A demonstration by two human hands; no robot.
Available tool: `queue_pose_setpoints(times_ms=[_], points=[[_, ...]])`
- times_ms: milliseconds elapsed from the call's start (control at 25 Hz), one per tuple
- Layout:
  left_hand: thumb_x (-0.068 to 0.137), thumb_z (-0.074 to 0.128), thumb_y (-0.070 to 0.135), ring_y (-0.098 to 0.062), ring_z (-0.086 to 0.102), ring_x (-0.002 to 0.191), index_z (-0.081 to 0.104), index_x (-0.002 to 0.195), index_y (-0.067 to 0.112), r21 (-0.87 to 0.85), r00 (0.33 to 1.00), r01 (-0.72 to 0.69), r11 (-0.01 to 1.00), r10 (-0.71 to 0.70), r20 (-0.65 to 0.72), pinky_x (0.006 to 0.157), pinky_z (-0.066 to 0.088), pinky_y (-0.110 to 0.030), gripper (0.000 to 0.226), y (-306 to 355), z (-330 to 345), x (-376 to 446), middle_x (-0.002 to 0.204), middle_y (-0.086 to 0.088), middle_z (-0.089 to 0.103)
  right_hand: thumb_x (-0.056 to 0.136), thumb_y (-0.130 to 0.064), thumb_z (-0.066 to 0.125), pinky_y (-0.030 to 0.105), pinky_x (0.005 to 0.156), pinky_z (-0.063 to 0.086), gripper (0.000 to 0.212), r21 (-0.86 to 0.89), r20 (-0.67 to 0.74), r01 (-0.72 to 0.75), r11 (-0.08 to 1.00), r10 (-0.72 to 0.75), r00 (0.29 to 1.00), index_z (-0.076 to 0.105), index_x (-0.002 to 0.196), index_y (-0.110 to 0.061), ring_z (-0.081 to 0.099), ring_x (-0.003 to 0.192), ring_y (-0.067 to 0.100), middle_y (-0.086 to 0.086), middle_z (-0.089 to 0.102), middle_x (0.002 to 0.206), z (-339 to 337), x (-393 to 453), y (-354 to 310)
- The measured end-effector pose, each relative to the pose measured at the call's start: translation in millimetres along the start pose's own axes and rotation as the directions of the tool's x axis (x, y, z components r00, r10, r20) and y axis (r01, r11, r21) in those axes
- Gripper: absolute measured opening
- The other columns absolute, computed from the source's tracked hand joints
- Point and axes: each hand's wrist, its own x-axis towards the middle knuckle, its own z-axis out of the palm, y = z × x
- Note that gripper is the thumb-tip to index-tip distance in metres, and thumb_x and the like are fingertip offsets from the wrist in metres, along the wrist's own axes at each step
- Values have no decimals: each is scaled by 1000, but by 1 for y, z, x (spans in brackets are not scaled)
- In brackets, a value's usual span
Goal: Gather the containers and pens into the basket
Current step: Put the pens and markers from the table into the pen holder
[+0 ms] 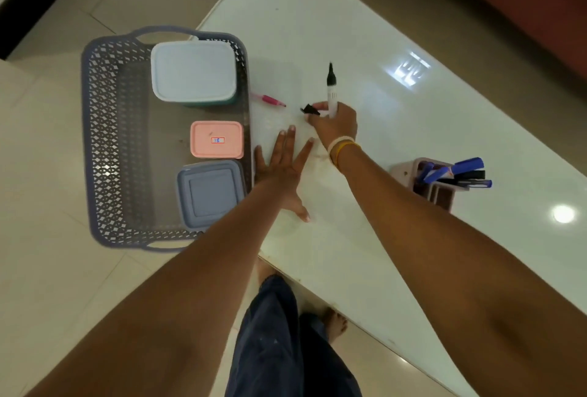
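Note:
A grey perforated basket [104,142] sits at the table's left end. Inside it lie three lidded containers: a large white one [193,72], a small pink one [217,140] and a grey-blue one [209,194]. My left hand [282,171] rests flat on the table just right of the basket, fingers spread and holding nothing. My right hand [333,125] is closed around a white marker with a black cap [332,85], which points away from me; a second black-tipped pen [310,109] sticks out from its fingers. A pink pen [270,100] lies on the table beside the basket.
A pink pen holder [436,188] with several blue and black pens lies tipped on the white table [349,31] to the right. The table's near edge runs diagonally. Tiled floor surrounds it, and my legs and bare feet stand below.

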Motion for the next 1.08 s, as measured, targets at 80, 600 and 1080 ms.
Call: queue_pose_setpoints(times_ms=[80, 600, 1080], points=[[61, 82, 54, -33, -28, 144, -20, 150, 24, -63, 997, 22, 998, -26, -68, 113, -2, -64, 139, 7, -1, -3, 154, -12, -34, 73, -19, 79, 23, 74, 51, 17, 28, 32, -46, 999, 45, 998, 73, 89, -20, 62, 74, 9, -11, 66, 75, -15, -29, 25], [98, 53, 18, -25, 69, 90, 65, 117, 9, -952, 977, -127, -279, -199, -72, 81, 59, -37, 24, 70, -11, -56, 93, -9, 68, 84, -24, 66, 32, 64, 49, 24, 246, 53, -42, 968, 30, 998, 61, 107, -18, 56, 70, 14, -5, 60, 78, -66, -122, 63], [96, 56, 25, -15, 59, 62, 62, 84, 11, -904, 962, -132, -406, -273, -18, 63, 53, -28, 19, 66, -21, -61, 72, -5, 60, 102, -28, 34, 38, 63, 48, 30, -169, 157, 231, 958, -205, 966, 53, 124, -20, 50, 63, 19, 1, 54, 71, -89, -149, 82]])
